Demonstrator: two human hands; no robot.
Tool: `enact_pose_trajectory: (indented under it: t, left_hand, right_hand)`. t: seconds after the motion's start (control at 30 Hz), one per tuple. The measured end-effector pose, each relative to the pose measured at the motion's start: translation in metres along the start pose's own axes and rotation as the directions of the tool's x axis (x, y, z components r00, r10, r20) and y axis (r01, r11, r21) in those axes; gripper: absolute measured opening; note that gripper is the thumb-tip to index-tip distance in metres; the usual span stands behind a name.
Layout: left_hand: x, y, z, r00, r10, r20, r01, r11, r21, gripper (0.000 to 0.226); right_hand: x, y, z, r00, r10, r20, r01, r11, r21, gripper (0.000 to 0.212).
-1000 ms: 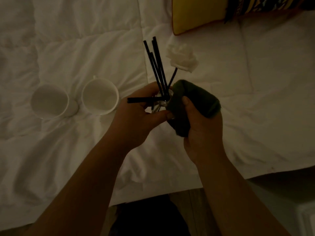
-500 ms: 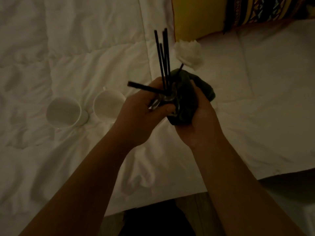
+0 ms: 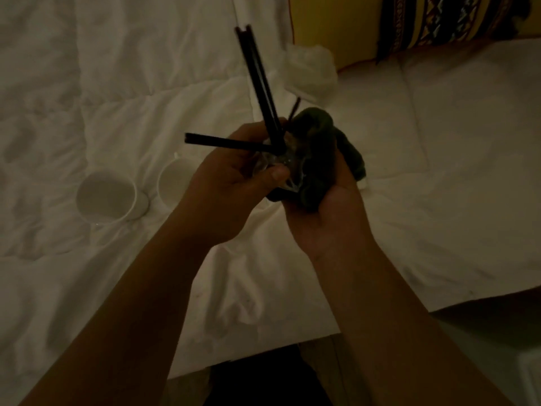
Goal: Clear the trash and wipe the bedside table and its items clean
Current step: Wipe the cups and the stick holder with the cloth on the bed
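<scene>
Wiping a small glass reed diffuser over the bed, both hands busy.

The left hand [image 3: 234, 177] has its fingers curled around the glass diffuser [image 3: 278, 162], held above the white bed [image 3: 439, 186]; the right hand [image 3: 325, 206] cups a dark green cloth [image 3: 322, 148] against its side, fingers wrapped under the cloth. The risk, as I judge it: the glass looks slick and tilted, so any liquid inside could spill onto the bedding, or a loose reed could drop out. One reed [image 3: 225, 141] already juts sideways. Counted: two white cups [image 3: 105, 197] on the bed, one cloth, one white paper flower [image 3: 310, 71], one yellow pillow [image 3: 330, 24], and roughly four dark reeds, though blur blocks an exact count.
</scene>
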State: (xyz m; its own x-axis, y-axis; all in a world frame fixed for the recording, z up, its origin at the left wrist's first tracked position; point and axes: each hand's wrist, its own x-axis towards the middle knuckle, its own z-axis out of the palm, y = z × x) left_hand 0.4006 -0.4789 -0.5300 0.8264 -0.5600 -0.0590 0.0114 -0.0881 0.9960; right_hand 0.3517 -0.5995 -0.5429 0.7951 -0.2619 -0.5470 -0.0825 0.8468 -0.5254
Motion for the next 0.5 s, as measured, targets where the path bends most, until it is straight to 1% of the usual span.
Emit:
enact_pose_trajectory:
  t: [0.07, 0.13, 0.17, 0.23, 0.3, 0.33, 0.4, 0.5]
  left_hand:
    - [0.002, 0.001, -0.003, 0.999, 0.001, 0.052, -0.002, 1.000, 0.016, 0.040]
    - [0.000, 0.004, 0.002, 0.999, -0.007, 0.052, 0.007, 1.000, 0.013, 0.039]
    - [-0.001, 0.007, 0.008, 1.000, -0.019, 0.024, 0.019, 1.000, -0.005, 0.037]
    - [-0.003, 0.010, 0.022, 0.995, -0.022, -0.093, 0.020, 1.000, -0.022, 0.032]
    - [-0.003, 0.013, 0.028, 0.977, -0.015, -0.215, 0.013, 1.000, -0.011, 0.029]
    - [-0.004, 0.012, 0.026, 0.971, -0.019, -0.239, 0.014, 1.000, -0.023, 0.029]
    - [-0.006, 0.012, 0.019, 0.970, -0.037, -0.238, 0.030, 0.999, -0.032, 0.037]
    - [-0.012, 0.010, 0.005, 0.991, -0.018, -0.132, 0.018, 1.000, 0.001, 0.044]
  right_hand:
    - [0.000, -0.003, -0.001, 1.000, 0.028, 0.009, -0.029, 1.000, 0.007, 0.049]
    - [-0.004, -0.001, 0.000, 1.000, 0.006, 0.007, -0.006, 1.000, 0.021, 0.049]
    - [-0.007, 0.001, 0.000, 1.000, -0.018, 0.012, 0.017, 0.999, 0.034, 0.049]
    - [-0.014, 0.008, 0.001, 0.998, -0.052, 0.028, 0.050, 0.997, 0.066, 0.053]
    - [-0.020, 0.016, 0.000, 0.997, -0.051, 0.053, 0.045, 0.993, 0.109, 0.059]
    - [-0.021, 0.018, -0.001, 0.997, -0.041, 0.068, 0.033, 0.992, 0.118, 0.061]
    - [-0.021, 0.017, -0.001, 0.996, 0.021, 0.086, -0.031, 0.993, 0.112, 0.062]
    - [-0.012, 0.008, -0.002, 0.979, 0.154, 0.135, -0.164, 0.984, 0.067, 0.045]
